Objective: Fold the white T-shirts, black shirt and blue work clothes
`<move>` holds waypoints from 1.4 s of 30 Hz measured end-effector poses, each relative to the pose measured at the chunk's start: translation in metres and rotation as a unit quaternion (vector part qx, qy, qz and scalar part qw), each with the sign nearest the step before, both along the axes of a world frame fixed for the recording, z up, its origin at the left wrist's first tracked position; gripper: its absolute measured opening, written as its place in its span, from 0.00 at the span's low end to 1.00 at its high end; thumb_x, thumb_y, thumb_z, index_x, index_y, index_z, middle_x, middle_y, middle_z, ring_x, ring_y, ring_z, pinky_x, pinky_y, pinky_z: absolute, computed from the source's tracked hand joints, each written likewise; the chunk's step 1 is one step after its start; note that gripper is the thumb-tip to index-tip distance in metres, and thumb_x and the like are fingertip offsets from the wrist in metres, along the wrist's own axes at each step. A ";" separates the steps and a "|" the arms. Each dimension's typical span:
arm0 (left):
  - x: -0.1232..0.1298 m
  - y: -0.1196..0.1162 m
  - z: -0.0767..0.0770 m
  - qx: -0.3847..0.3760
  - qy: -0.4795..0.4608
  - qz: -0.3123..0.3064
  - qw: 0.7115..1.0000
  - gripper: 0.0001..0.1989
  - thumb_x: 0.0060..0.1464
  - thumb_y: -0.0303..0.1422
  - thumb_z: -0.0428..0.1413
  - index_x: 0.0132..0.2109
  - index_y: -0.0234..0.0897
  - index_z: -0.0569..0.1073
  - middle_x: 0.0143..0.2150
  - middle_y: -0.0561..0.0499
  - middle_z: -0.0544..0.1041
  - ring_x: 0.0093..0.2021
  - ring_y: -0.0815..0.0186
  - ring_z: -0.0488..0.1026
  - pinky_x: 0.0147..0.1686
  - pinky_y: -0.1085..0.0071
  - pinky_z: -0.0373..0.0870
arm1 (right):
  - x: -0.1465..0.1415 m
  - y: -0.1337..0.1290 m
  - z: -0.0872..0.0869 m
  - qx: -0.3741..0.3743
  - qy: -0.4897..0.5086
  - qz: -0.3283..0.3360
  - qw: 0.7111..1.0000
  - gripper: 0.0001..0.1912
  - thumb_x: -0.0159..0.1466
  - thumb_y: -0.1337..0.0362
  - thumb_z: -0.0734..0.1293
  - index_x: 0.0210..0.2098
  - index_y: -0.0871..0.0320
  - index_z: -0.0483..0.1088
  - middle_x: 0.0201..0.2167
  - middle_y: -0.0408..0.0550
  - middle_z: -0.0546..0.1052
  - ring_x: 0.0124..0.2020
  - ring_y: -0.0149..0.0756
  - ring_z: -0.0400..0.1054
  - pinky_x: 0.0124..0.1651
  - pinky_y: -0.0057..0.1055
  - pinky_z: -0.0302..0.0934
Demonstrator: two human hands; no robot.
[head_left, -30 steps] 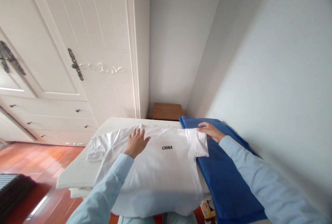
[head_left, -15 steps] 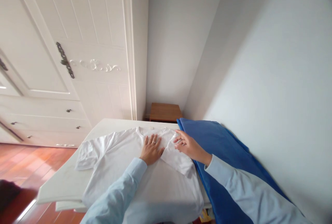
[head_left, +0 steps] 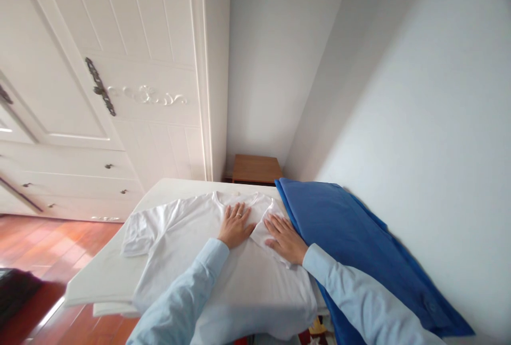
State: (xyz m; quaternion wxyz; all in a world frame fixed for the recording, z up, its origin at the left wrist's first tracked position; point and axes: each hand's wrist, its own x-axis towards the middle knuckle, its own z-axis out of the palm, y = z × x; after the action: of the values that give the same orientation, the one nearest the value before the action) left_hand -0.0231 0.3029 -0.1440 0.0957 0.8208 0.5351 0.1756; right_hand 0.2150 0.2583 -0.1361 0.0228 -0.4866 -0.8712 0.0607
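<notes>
A white short-sleeved T-shirt (head_left: pixel 179 249) lies spread over a pale board, its neckline toward the far edge. One sleeve reaches out to the left; the right one is folded inward over the shirt's body. My left hand (head_left: pixel 236 226) rests flat just below the neckline, fingers spread, a ring on one finger. Flat on the folded right sleeve lies my right hand (head_left: pixel 285 239), its fingers stretched out and holding nothing. Blue cloth (head_left: pixel 343 222) drapes along the board's right side, close to my right wrist.
The pale board (head_left: pixel 104 276) shows left of the shirt. A white wardrobe (head_left: pixel 159 137) stands behind at the left. A small brown wooden table (head_left: pixel 257 168) sits beyond the far edge. A dark object (head_left: pixel 16 292) lies on the floor at left.
My right hand has come down from the raised sleeve edge near the shoulder and now lies flat on the folded sleeve. My left hand has stayed in place on the shirt.
</notes>
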 end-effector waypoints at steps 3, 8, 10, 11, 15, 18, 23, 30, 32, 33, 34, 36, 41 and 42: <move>-0.014 0.011 0.017 -0.084 -0.126 0.045 0.987 0.21 0.59 0.44 0.56 0.55 0.38 0.77 0.62 0.41 0.75 0.65 0.48 0.68 0.66 0.50 0.60 | 0.003 0.002 -0.004 0.004 0.004 0.004 1.000 0.36 0.73 0.44 0.52 0.73 0.59 0.51 0.73 0.60 0.49 0.74 0.53 0.42 0.73 0.56 0.43; -0.101 0.013 0.051 -0.051 -0.178 0.162 0.969 0.23 0.65 0.40 0.44 0.58 0.35 0.73 0.58 0.41 0.77 0.58 0.56 0.74 0.57 0.61 0.70 | 0.009 0.006 -0.019 0.026 0.021 0.015 0.999 0.35 0.73 0.45 0.51 0.73 0.58 0.50 0.73 0.59 0.50 0.74 0.52 0.43 0.72 0.58 0.43; -0.150 0.002 0.061 -0.022 -0.105 0.263 0.959 0.25 0.61 0.40 0.49 0.60 0.32 0.69 0.62 0.36 0.73 0.63 0.50 0.69 0.60 0.56 0.67 | 0.010 0.007 -0.025 0.047 0.029 0.022 0.998 0.34 0.73 0.46 0.52 0.72 0.57 0.52 0.73 0.59 0.52 0.74 0.52 0.45 0.71 0.58 0.45; -0.173 -0.005 0.065 -0.025 -0.044 0.327 0.944 0.26 0.60 0.40 0.50 0.61 0.29 0.68 0.62 0.32 0.72 0.63 0.46 0.68 0.59 0.53 0.67 | 0.011 0.008 -0.028 0.058 0.033 0.025 0.997 0.34 0.73 0.46 0.53 0.72 0.56 0.52 0.73 0.59 0.53 0.73 0.53 0.46 0.71 0.57 0.46; -0.239 -0.028 0.075 -0.137 0.073 0.437 0.886 0.25 0.57 0.41 0.53 0.54 0.25 0.71 0.55 0.25 0.76 0.57 0.40 0.73 0.49 0.53 0.72 | 0.013 0.009 -0.035 0.082 0.032 0.032 0.996 0.34 0.73 0.46 0.53 0.72 0.57 0.54 0.72 0.59 0.55 0.73 0.53 0.48 0.70 0.57 0.49; -0.255 -0.034 0.075 -0.155 0.062 0.431 0.887 0.19 0.55 0.39 0.56 0.50 0.31 0.75 0.53 0.32 0.79 0.54 0.47 0.76 0.47 0.62 0.72 | 0.015 0.010 -0.040 0.099 0.031 0.034 0.994 0.35 0.73 0.45 0.52 0.72 0.58 0.54 0.71 0.59 0.56 0.72 0.53 0.50 0.70 0.57 0.50; -0.257 -0.025 0.071 -0.169 0.027 0.447 0.878 0.13 0.48 0.35 0.62 0.41 0.32 0.79 0.44 0.35 0.82 0.47 0.51 0.79 0.40 0.67 0.71 | 0.019 0.015 -0.054 0.133 0.027 0.043 0.990 0.36 0.73 0.44 0.50 0.71 0.59 0.56 0.71 0.59 0.58 0.71 0.53 0.52 0.69 0.56 0.51; -0.225 -0.017 0.105 -0.063 -0.042 0.436 0.897 0.14 0.59 0.35 0.53 0.46 0.34 0.78 0.47 0.40 0.81 0.49 0.54 0.77 0.42 0.66 0.70 | 0.022 0.017 -0.062 0.159 0.032 0.049 0.986 0.35 0.73 0.45 0.50 0.71 0.56 0.55 0.70 0.57 0.59 0.71 0.52 0.52 0.69 0.54 0.52; -0.199 -0.026 0.113 -0.030 -0.059 0.398 0.915 0.15 0.60 0.36 0.52 0.49 0.36 0.77 0.47 0.42 0.81 0.48 0.56 0.77 0.44 0.65 0.70 | 0.021 0.016 -0.061 0.157 0.030 0.046 0.986 0.35 0.73 0.44 0.50 0.71 0.56 0.56 0.70 0.58 0.60 0.71 0.52 0.53 0.69 0.54 0.51; -0.185 -0.032 0.116 -0.027 -0.071 0.357 0.931 0.15 0.59 0.37 0.55 0.49 0.37 0.77 0.45 0.45 0.81 0.46 0.58 0.77 0.44 0.66 0.70 | 0.021 0.015 -0.061 0.156 0.029 0.044 0.986 0.35 0.73 0.45 0.50 0.71 0.56 0.56 0.70 0.58 0.60 0.71 0.52 0.53 0.69 0.54 0.51; -0.170 -0.040 0.116 -0.038 -0.089 0.297 0.950 0.16 0.56 0.38 0.58 0.50 0.38 0.78 0.43 0.47 0.81 0.43 0.61 0.77 0.43 0.68 0.70 | 0.020 0.015 -0.060 0.155 0.029 0.043 0.987 0.34 0.73 0.45 0.50 0.71 0.56 0.56 0.70 0.58 0.60 0.71 0.53 0.53 0.69 0.54 0.51; -0.146 -0.057 0.112 -0.099 -0.154 0.110 0.977 0.20 0.51 0.40 0.64 0.51 0.39 0.78 0.42 0.49 0.81 0.39 0.64 0.77 0.41 0.70 0.72 | 0.020 0.015 -0.059 0.153 0.029 0.042 0.987 0.34 0.73 0.45 0.50 0.71 0.56 0.56 0.70 0.58 0.60 0.71 0.53 0.52 0.69 0.54 0.51; -0.127 -0.079 0.080 -0.105 -0.243 -0.004 0.964 0.22 0.60 0.48 0.56 0.53 0.38 0.76 0.48 0.44 0.80 0.44 0.61 0.77 0.44 0.65 0.75 | 0.019 0.013 -0.054 0.141 0.019 0.038 0.989 0.36 0.73 0.44 0.49 0.71 0.59 0.56 0.71 0.59 0.59 0.71 0.53 0.52 0.69 0.54 0.51; -0.131 -0.076 0.071 -0.068 -0.211 0.038 0.974 0.22 0.62 0.47 0.54 0.55 0.38 0.76 0.50 0.42 0.80 0.47 0.59 0.77 0.48 0.63 0.75 | 0.019 0.013 -0.052 0.137 0.018 0.039 0.990 0.36 0.73 0.44 0.49 0.71 0.59 0.56 0.70 0.59 0.59 0.71 0.53 0.52 0.69 0.54 0.51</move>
State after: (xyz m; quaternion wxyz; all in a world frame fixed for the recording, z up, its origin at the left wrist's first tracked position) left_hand -0.1544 0.2265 -0.0725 0.2552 0.7355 0.5444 0.3121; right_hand 0.2336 0.2710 -0.1884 0.1025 -0.4431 -0.8892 -0.0502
